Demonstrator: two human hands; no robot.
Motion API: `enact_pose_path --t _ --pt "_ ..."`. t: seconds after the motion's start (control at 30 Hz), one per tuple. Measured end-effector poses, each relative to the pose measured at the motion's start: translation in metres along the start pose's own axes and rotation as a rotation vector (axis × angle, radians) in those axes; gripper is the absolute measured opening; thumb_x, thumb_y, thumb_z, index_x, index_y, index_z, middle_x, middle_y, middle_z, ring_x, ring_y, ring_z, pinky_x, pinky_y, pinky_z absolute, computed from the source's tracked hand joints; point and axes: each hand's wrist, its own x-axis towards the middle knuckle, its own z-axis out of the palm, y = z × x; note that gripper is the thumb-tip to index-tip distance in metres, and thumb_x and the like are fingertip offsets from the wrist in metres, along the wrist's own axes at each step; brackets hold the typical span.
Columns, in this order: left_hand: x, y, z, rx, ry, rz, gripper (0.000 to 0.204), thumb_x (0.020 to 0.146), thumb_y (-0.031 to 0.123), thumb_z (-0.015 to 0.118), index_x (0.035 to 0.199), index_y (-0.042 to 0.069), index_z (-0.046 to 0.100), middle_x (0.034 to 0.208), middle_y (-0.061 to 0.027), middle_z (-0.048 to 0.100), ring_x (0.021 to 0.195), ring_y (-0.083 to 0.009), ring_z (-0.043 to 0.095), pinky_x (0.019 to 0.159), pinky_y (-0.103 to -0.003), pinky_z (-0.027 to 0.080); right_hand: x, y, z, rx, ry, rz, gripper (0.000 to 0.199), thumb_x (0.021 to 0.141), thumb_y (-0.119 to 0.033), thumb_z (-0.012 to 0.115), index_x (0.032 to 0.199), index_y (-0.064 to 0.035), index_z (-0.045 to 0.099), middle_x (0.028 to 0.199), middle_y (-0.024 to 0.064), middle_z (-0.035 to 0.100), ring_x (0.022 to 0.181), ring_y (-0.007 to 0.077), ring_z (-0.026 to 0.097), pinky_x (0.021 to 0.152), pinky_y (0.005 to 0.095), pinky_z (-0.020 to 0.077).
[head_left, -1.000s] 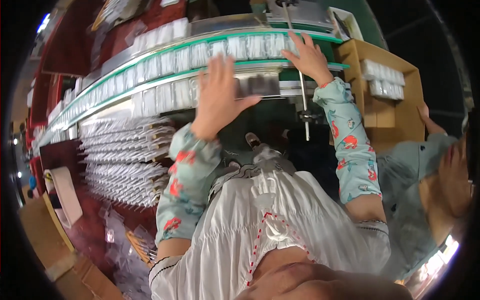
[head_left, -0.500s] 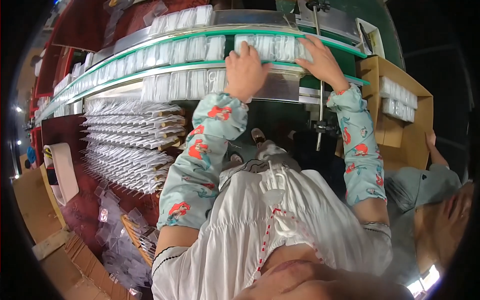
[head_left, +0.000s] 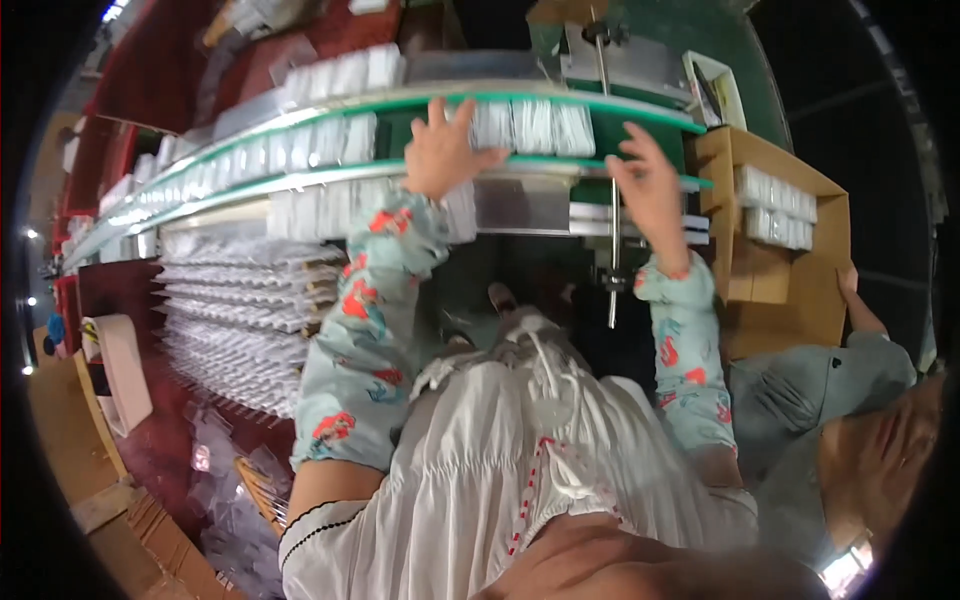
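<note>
Lying btwn splayed L hand (head_left: 440, 158) & unclenched R hand (head_left: 652, 192): white pkgs (head_left: 535, 130).

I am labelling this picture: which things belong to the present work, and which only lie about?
Apparently in use: left hand, right hand, white packs, green-railed conveyor, cardboard box.

Seemingly lying about: white bin, pale tray, clear plastic pieces.

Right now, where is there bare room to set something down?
Bare belt shows between its rightmost packets and the cardboard box, though the right hand reaches over part. The metal plate, between nearer packets and white strips, looks bare too. Crowded: the belt's left stretch and stacked white pieces.
</note>
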Motion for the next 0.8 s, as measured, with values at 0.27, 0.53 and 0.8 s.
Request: enact_pose_path --t 0.27,0.53,0.8 --pt "-0.005 -0.025 -0.013 -0.059 0.013 -0.133 0.093 0.059 0.047 0.085 0.137 0.014 0.046 0.137 -0.026 0.038 0.111 -0.0495 0.05 0.091 -0.05 0.048 0.054 0.008 0.054 -0.37 -0.187 -0.196 0.07 0.077 -0.027 0.075 0.137 -0.0044 0.045 0.114 0.0215 0.059 0.102 0.0352 0.06 0.086 0.0417 0.0489" --pt "-0.003 -0.023 0.001 -0.159 0.067 -0.044 0.089 0.056 0.047 0.086 0.13 0.013 0.05 0.13 -0.0203 0.043 0.108 -0.0464 0.053 0.081 -0.05 0.052 0.06 -0.007 0.05 -0.45 -0.322 -0.161 0.076 0.074 -0.025 0.078 0.139 -0.0049 0.044 0.117 0.0237 0.055 0.109 0.0378 0.055 0.093 0.0416 0.0448" --pt "-0.002 0.005 0.011 -0.032 0.107 -0.063 0.077 0.059 0.054 0.081 0.122 0.018 0.056 0.122 -0.012 0.046 0.1 -0.0375 0.053 0.073 -0.045 0.054 0.066 -0.003 0.038 -0.513 -0.322 -0.119 0.077 0.076 -0.035 0.077 0.141 -0.0101 0.044 0.119 0.0245 0.055 0.109 0.0378 0.055 0.093 0.0418 0.0439"
